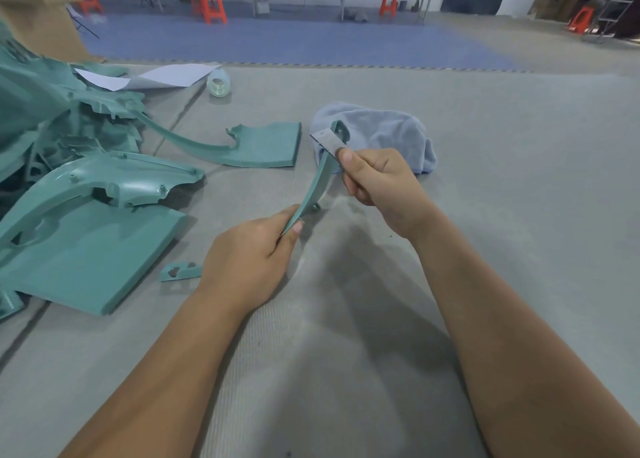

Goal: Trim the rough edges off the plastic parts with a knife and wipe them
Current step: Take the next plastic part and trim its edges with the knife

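Observation:
My left hand (pixel 254 253) pinches the near end of a narrow curved teal plastic strip (pixel 317 187), held up above the grey mat. My right hand (pixel 375 177) grips a flat grey knife blade (pixel 327 142) and lays it against the strip's far part, near the end with an oval hole. A light blue cloth (pixel 388 135) lies crumpled on the mat just behind the strip and my right hand.
A heap of large teal plastic shells (pixel 86 215) fills the left side, with a curved panel (pixel 263 145) beyond and a small teal piece (pixel 180 272) by my left wrist. A tape roll (pixel 219 82) and white paper (pixel 166 76) lie farther back. Orange stools and tables stand far behind.

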Action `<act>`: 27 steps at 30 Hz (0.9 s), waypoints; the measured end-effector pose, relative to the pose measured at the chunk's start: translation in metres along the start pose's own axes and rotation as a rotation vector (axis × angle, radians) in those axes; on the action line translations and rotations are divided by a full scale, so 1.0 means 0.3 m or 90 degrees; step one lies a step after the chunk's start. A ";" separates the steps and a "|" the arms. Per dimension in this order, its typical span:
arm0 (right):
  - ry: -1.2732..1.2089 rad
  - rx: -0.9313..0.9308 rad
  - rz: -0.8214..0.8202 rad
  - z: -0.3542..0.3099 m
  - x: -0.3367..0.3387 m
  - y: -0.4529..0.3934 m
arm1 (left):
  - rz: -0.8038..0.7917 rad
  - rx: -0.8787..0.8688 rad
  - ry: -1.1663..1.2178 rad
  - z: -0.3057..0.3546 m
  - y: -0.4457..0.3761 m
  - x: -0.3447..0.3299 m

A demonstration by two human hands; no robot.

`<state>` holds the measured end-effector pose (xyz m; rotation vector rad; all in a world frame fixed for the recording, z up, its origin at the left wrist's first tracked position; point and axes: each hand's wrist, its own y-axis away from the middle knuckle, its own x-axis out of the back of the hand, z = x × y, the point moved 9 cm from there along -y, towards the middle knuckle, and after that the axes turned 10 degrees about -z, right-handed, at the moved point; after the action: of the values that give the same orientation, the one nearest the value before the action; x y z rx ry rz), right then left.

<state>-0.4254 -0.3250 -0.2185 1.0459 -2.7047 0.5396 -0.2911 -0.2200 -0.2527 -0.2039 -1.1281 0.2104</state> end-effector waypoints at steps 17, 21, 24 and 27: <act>-0.045 -0.149 0.250 0.093 0.162 0.062 | 0.037 0.002 -0.032 0.008 0.001 0.030; 0.483 -0.293 0.174 0.153 0.152 0.122 | 0.081 -0.026 -0.058 0.036 0.010 0.060; 0.598 -0.258 0.112 0.160 0.111 0.124 | 0.032 0.006 -0.101 0.021 -0.003 0.029; 0.569 -0.274 0.104 0.169 0.115 0.121 | -0.062 0.053 -0.092 -0.016 -0.010 -0.022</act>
<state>-0.4776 -0.3416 -0.2640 0.3335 -1.9643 0.3093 -0.2893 -0.2249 -0.2596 -0.0593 -1.2674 0.1871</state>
